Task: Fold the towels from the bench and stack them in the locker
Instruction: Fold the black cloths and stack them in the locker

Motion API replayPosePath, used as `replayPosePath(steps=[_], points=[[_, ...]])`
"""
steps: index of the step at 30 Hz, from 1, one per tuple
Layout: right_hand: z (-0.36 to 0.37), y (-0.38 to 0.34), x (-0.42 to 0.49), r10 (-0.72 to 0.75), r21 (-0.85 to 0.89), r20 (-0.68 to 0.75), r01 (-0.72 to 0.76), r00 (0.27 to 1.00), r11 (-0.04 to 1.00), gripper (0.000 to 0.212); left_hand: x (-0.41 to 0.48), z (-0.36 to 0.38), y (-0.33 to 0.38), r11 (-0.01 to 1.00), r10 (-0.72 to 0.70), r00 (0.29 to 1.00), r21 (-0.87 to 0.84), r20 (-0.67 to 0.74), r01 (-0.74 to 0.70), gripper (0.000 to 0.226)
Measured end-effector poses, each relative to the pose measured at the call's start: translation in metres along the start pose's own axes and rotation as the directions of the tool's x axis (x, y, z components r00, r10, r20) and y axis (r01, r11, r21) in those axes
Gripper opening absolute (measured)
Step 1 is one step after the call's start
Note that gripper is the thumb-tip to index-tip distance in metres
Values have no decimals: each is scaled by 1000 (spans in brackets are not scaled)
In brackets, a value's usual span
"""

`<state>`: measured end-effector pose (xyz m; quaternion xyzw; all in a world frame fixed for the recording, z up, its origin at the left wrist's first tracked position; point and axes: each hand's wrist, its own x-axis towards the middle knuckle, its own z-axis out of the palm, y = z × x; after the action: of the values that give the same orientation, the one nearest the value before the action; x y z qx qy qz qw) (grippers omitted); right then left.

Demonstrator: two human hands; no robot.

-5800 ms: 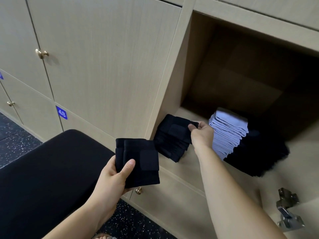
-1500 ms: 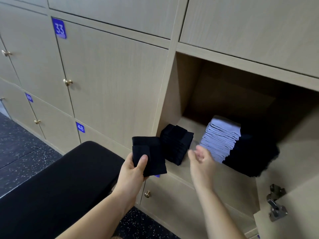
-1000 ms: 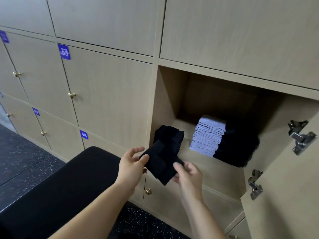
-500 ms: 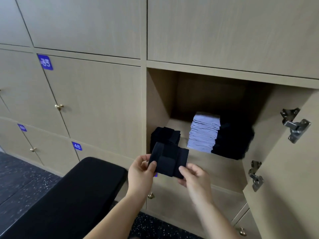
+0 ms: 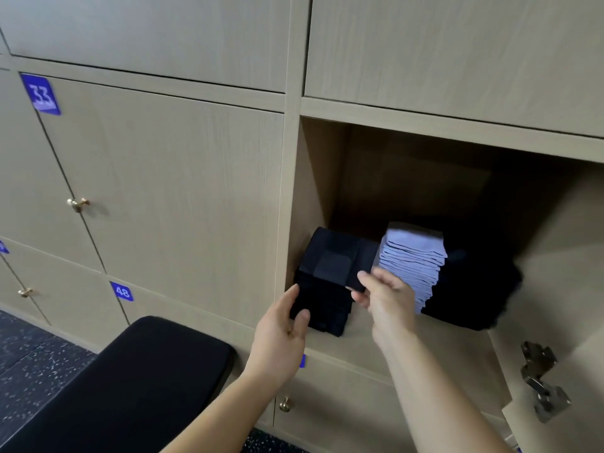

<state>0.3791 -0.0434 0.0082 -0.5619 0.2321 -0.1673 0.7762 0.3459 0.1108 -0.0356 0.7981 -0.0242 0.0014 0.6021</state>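
A small blue door label (image 5: 41,94) reads "33" and another blue label (image 5: 122,291) reads "48". The left hand (image 5: 281,325) is loose and flat, its fingers against the front of the stack of black towels (image 5: 323,308) in the open wooden locker (image 5: 327,178). The folded black towel (image 5: 336,259) lies on top of that stack, with the right hand (image 5: 387,299) pinching its near corner. A stack of pale grey-blue towels (image 5: 413,263) stands just beside it.
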Motion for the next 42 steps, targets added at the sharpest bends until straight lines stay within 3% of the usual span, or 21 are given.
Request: replayPosePath(steps=[4, 8, 11, 13, 15, 17, 20, 22, 24, 37, 40, 42], points=[[11, 2, 21, 19, -24, 1, -19, 1000, 1000, 24, 7, 8, -14, 998, -9, 999, 58, 38, 7, 52], [14, 9, 36, 39, -100, 28, -36, 999, 994, 12, 11, 15, -26, 997, -27, 999, 69, 42, 24, 54], [12, 16, 42, -24, -252, 78, 43, 997, 967, 9, 13, 19, -35, 996, -31, 999, 80, 38, 28, 53], [12, 20, 45, -93, -401, 91, 122, 991, 908, 8, 14, 21, -38, 996, -29, 999, 86, 37, 26, 53], [8, 23, 48, -178, -603, 101, 203, 979, 771, 9, 14, 22, -39, 995, -29, 999, 94, 40, 25, 53], [0, 24, 49, -209, -683, 109, 226, 972, 695, 20, 14, 22, -40, 995, -35, 999, 95, 39, 31, 53], [-13, 30, 48, -109, -540, 182, 192, 977, 819, 27, 14, 22, -40, 993, -40, 999, 109, 37, 35, 54], [-16, 35, 48, -18, -512, 260, 154, 965, 845, 26, 12, 23, -39, 991, -49, 998, 129, 41, 43, 55], [-14, 38, 49, 16, -531, 298, 152, 954, 834, 26, 10, 25, -39, 988, -64, 997, 144, 49, 56, 55], [-3, 47, 51, -121, -642, 327, 314, 937, 700, 16, 10, 41, -49, 983, -90, 994, 168, 70, 77, 55], [-5, 43, 47, -64, -530, 328, 239, 943, 814, 17, 11, 43, -49, 983, -85, 994, 167, 75, 72, 55], [-7, 40, 42, 10, -376, 260, 92, 965, 922, 25, 12, 43, -51, 983, -79, 995, 172, 67, 66, 55]])
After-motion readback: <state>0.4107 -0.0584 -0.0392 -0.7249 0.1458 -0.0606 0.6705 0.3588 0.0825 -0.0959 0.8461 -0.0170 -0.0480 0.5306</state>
